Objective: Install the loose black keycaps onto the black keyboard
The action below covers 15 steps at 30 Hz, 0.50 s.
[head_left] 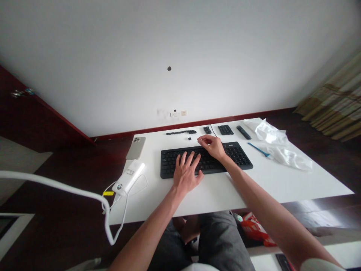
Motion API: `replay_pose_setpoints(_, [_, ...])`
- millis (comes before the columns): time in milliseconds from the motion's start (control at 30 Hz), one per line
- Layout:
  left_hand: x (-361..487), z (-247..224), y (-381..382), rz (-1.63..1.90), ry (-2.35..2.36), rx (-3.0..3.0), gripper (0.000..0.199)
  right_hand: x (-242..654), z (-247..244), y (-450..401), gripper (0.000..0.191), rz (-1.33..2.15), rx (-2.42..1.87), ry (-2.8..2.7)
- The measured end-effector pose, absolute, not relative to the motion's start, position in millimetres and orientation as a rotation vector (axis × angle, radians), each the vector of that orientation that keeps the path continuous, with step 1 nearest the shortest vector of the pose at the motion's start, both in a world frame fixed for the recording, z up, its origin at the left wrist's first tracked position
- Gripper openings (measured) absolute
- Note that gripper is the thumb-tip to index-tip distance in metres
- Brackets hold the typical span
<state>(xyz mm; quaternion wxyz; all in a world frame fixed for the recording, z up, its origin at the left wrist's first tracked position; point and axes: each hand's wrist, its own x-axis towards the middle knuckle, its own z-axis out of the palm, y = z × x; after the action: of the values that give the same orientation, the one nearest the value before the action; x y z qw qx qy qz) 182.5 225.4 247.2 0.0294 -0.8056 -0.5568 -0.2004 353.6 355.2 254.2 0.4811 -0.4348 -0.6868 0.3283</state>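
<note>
A black keyboard lies on the white table. Spread over its left half is my left hand, open, fingertips resting on the keys. My right hand is above the keyboard's back edge with thumb and fingers pinched together; whatever may be between them is too small to make out. Just left of those fingertips sits a single black keycap. Behind the keyboard are a row of loose keycaps, a small cluster of keycaps and a larger block of keycaps.
Right of the keyboard lie a long black object, a blue stick-like tool and crumpled clear plastic. On the left are a phone and a white device with a cable. A white curved arm crosses the left side.
</note>
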Motion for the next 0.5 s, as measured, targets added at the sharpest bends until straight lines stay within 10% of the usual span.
replay_pose_setpoints(300, [182, 244, 224, -0.635, -1.723, -2.467, 0.065, 306, 329, 356, 0.058, 1.619, -0.537, -1.134])
replay_pose_setpoints(500, [181, 242, 226, -0.654, -1.717, -2.461, 0.06, 272, 286, 363, 0.064, 1.737, -0.77, -1.24])
